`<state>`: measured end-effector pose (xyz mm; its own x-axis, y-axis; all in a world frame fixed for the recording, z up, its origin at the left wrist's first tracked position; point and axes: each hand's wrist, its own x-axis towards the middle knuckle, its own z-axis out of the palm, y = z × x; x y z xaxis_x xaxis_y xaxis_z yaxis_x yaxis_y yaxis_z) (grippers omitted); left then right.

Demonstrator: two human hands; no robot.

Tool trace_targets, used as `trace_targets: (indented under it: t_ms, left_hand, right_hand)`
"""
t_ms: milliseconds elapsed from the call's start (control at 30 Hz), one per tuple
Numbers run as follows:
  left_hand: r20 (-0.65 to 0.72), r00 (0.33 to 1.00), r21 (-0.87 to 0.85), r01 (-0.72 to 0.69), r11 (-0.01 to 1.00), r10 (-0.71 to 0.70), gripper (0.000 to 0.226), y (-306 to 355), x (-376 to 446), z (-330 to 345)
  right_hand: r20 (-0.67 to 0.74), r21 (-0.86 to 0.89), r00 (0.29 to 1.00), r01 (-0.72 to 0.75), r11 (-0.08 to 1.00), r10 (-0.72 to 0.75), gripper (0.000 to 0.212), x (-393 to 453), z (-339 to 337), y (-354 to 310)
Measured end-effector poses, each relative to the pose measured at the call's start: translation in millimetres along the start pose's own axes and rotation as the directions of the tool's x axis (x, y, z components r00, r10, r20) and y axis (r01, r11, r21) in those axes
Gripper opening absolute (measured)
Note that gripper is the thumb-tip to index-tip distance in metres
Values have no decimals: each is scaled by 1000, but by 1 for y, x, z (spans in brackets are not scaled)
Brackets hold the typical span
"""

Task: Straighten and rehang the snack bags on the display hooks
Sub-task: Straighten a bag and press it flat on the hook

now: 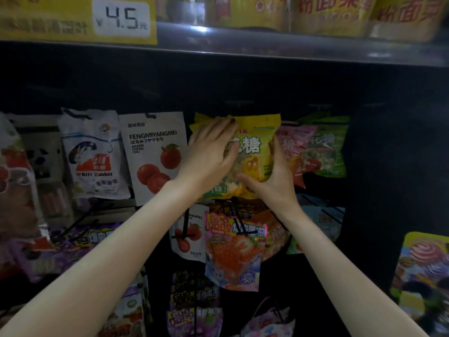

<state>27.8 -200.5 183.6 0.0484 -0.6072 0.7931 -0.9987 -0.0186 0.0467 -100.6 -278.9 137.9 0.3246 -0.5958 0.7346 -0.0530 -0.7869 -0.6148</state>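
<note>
- The yellow candy bag (252, 152) sits in the upper row of the dark display panel (388, 166), between the white waxberry bag (153, 156) on its left and the pink candy bag (290, 144) on its right, and is handled by both hands.
- The left hand (209, 152) lies over the bag's upper left, fingers bent across the top edge; its grip pins the bag's face and the stack behind it.
- The right hand (272, 178) cups the lower right corner, thumb across the front, fingers wrapped behind: a grasping grip on the same bag.
- The bag's top edge looks roughly level. Whether its hang hole is on a hook cannot be told, since the hand and the shadow hide it.
- Judged from this, the yellow bag is mid-way through being squared up or seated, not yet let go.
- Neighbours vary: the waxberry bag hangs fairly straight, the White Rabbit bag (93, 154) tilts slightly, and the green candy bag (326, 152) at the right leans and is crumpled.
- Below, the strawberry jelly bag (233, 246) hangs askew, and several black hooks (237, 220) stick out over the bags of that row.
- The lower rows look like the bulk of the remaining work.
</note>
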Motion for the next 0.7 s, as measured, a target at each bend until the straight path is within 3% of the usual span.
trace_targets:
  t_ms: [133, 233, 333, 400, 467, 533, 600, 700]
  left_hand:
    - [83, 996, 26, 32, 999, -35, 56, -9, 4, 10]
    - [214, 971, 48, 95, 994, -104, 49, -25, 9, 17]
    - [168, 981, -16, 103, 995, -99, 50, -43, -10, 20]
    - [116, 986, -125, 130, 984, -116, 47, -53, -44, 19]
    - [95, 983, -191, 172, 966, -156, 43, -65, -86, 21]
    - [121, 969, -177, 234, 956, -215, 40, -80, -128, 28]
    - [196, 929, -130, 343, 930, -315, 41, -95, -163, 34]
    - [275, 881, -59, 415, 908, -385, 39, -112, -202, 37]
  right_hand:
    - [12, -60, 1000, -21, 998, 22, 107, 3, 4, 8]
    - [103, -214, 988, -87, 973, 111, 102, 14, 11, 7]
    - [101, -320, 969, -182, 930, 225, 90, 19, 21, 2]
    - [5, -283, 990, -131, 950, 138, 79, 6, 24, -6]
    - [-45, -157, 999, 20, 987, -27, 63, -24, 30, -17]
    - [53, -73, 986, 162, 984, -158, 50, -65, 46, -24]
    - [247, -12, 952, 190, 982, -181, 46, -102, 71, -12]
    - [535, -28, 833, -146, 989, 138, 57, -130, 105, 28]
